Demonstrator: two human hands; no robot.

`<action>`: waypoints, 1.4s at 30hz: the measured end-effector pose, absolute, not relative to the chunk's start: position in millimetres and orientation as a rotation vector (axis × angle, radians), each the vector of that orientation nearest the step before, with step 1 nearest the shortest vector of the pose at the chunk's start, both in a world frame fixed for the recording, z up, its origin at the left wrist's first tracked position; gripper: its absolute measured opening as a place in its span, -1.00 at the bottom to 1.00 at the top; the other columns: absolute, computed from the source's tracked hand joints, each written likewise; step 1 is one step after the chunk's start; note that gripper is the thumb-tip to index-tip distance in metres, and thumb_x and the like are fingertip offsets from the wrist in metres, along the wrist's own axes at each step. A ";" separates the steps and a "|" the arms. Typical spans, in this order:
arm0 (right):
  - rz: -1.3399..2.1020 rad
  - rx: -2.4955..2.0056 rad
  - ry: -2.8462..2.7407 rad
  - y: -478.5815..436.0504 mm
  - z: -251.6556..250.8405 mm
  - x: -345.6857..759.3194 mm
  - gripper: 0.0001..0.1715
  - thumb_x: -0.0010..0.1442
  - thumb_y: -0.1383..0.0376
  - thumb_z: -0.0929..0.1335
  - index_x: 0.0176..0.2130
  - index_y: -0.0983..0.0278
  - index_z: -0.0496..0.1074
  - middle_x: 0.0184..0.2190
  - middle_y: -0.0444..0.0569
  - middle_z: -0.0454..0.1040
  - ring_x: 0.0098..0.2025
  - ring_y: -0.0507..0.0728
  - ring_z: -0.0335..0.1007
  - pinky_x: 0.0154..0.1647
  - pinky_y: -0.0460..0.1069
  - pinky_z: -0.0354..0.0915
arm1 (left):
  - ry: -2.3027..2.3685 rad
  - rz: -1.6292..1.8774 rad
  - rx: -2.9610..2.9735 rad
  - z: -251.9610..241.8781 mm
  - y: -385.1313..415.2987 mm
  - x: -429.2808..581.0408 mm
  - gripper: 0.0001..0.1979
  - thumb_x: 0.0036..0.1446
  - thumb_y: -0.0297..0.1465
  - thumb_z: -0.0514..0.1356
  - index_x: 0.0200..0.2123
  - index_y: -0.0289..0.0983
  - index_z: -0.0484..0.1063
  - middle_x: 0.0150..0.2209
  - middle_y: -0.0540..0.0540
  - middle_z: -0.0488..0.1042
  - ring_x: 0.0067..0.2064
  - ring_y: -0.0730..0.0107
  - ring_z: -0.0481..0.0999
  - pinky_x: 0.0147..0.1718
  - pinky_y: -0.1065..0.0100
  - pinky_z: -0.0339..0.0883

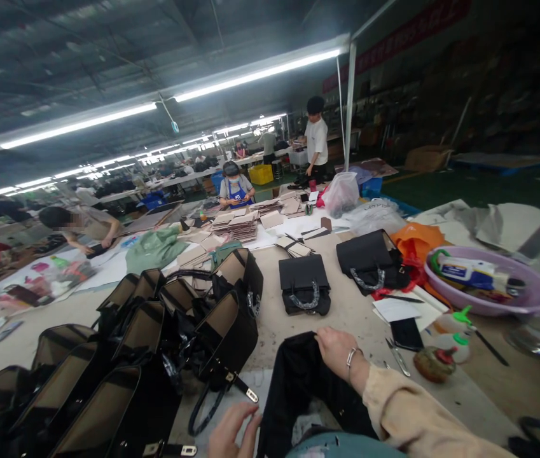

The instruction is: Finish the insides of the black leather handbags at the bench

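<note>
A black handbag (320,388) with dark cloth lies close to my body at the table's front, partly cut off by my clothing. My right hand (336,350) pinches its far upper edge, fingers closed on the cloth. Beside the bag's left edge is my left hand (234,429), fingers bent but apart, nothing visible in them; whether they touch the bag I cannot tell. Just beyond those fingers a black strap with a gold metal clasp (250,394) sticks out from an open black handbag (229,331) with a tan lining.
Several more open handbags (102,413) crowd the left. Closed black bags (304,283) sit farther back. At right are tweezers (397,357), a black phone (406,334), green-capped bottles (455,343) and a purple basin (532,305). Co-workers (236,187) sit and stand beyond stacked tan panels (236,226).
</note>
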State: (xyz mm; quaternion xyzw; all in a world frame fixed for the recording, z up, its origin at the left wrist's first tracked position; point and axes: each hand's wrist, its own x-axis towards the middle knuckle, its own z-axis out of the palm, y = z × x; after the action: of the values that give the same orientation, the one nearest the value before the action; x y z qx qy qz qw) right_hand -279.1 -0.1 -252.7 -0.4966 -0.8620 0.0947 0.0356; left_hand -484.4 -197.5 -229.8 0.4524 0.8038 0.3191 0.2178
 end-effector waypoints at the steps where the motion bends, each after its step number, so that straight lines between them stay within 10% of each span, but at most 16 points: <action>1: 0.281 -1.528 -2.650 0.1 -253.3 -278.6 -0.69 0.27 0.29 0.12 -0.29 0.28 0.38 -0.33 0.01 0.47 -0.33 0.12 0.42 -0.40 -0.03 0.16 | 2.187 0.863 1.353 -227.1 -188.1 -482.7 -0.82 0.01 -0.20 0.13 -0.35 -0.04 0.50 -0.25 -0.04 0.52 -0.12 0.22 0.46 -0.13 0.33 0.34; 7: 0.242 -1.527 -2.668 -0.6 -252.5 -279.9 -0.68 0.27 0.28 0.12 -0.29 0.27 0.39 -0.33 0.01 0.47 -0.33 0.11 0.42 -0.40 -0.04 0.17 | 2.202 0.509 1.555 -227.1 -113.5 -470.5 -0.60 0.02 -0.23 0.16 -0.06 -0.24 0.37 -0.14 -0.11 0.49 -0.14 0.31 0.46 -0.13 0.38 0.29; 18: 0.188 -1.482 -2.690 -3.7 -254.4 -282.4 -0.69 0.27 0.29 0.12 -0.30 0.28 0.38 -0.34 -0.01 0.47 -0.33 0.13 0.42 -0.40 -0.03 0.17 | 2.304 0.140 1.693 -238.0 -68.6 -458.8 -0.70 0.16 -0.26 0.00 -0.27 -0.25 0.48 -0.23 -0.16 0.52 -0.18 0.28 0.48 -0.22 0.37 0.24; 42: 0.246 -1.217 -2.555 -10.8 -238.1 -269.4 -0.61 0.14 0.19 0.29 -0.02 0.19 0.27 -0.15 -0.02 0.34 -0.16 0.11 0.30 -0.20 -0.05 0.23 | 2.283 0.302 1.696 -255.9 -67.5 -461.4 -0.77 0.12 -0.27 0.06 -0.22 -0.21 0.43 -0.24 -0.10 0.52 -0.18 0.30 0.48 -0.22 0.39 0.24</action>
State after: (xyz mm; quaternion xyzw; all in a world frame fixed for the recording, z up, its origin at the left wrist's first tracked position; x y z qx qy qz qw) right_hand -269.4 -10.8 -238.1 -0.4234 -0.8894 0.0856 0.1498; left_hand -461.4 -67.5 -255.9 0.5871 0.7903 0.1047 0.1404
